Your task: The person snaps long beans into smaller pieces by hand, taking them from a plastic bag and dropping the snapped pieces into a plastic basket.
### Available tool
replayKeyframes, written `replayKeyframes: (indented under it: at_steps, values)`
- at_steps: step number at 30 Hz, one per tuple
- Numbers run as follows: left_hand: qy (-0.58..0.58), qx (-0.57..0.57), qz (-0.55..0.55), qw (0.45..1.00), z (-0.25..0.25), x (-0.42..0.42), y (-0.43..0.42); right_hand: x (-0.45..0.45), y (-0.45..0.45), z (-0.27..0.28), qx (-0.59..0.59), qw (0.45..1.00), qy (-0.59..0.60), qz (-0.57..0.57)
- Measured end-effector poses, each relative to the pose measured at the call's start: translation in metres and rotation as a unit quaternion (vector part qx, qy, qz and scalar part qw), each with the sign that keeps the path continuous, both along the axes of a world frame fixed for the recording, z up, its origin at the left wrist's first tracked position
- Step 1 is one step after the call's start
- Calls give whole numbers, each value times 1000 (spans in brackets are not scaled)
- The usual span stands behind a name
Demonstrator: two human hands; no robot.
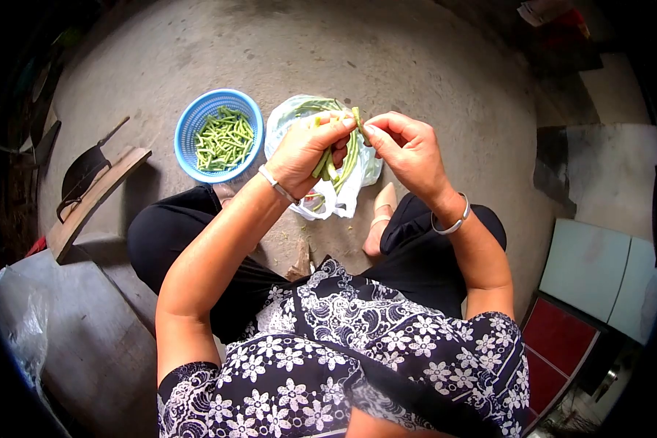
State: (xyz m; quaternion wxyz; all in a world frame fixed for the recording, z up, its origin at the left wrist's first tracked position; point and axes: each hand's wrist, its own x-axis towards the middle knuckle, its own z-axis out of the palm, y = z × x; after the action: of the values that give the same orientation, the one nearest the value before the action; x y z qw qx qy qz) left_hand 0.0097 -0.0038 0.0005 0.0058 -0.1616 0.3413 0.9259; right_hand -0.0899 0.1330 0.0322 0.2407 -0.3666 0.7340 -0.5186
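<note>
My left hand (310, 150) is closed around several long green beans (352, 155), whose lengths hang down below the fingers. Thumb and forefinger of my right hand (409, 150) pinch the end of a bean just beside the left fingertips. Under both hands a white plastic bag (281, 120) lies open on the floor, with more long beans in it. To the left stands a blue plastic basket (183, 139), holding many short cut pieces of bean (225, 139).
A concrete floor (306, 51) spreads out ahead. At the left, a cleaver-like blade (84, 171) stands by a wooden board (102, 201). Pale tiles (584, 248) and dark red tiles (555, 336) edge the right side. My knees flank the bag.
</note>
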Motion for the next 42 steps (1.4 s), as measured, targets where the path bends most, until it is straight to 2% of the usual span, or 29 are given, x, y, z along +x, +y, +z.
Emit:
replayKeyframes:
  at_steps: [6, 9, 12, 21, 27, 30, 33, 42]
  values:
    - [-17, 21, 10, 1000, -3, -1, 3, 0, 0, 1, 20, 1000, 2, -1]
    - [-1, 25, 0, 1000, -3, -1, 2, 0, 0, 2, 22, 999, -25, 9]
    - [3, 38, -3, 999, -2, 0, 1, -4, 0, 1, 16, 992, -121, 12]
    - [4, 39, -6, 999, 0, 1, 0, -5, -1, 8, 36, 984, -176, 16]
    - [14, 3, -5, 1000, -7, 0, 0, -6, 0, -4, 16, 989, -142, 28]
    - [13, -22, -9, 1000, -4, 0, 1, -7, 2, -8, 19, 997, -75, 25]
    - [11, -14, -12, 1000, -5, 0, 0, -7, 1, 1, 28, 992, -126, 13]
    - [15, -4, -15, 1000, -3, 0, -2, -9, 3, 8, -9, 988, -152, 2]
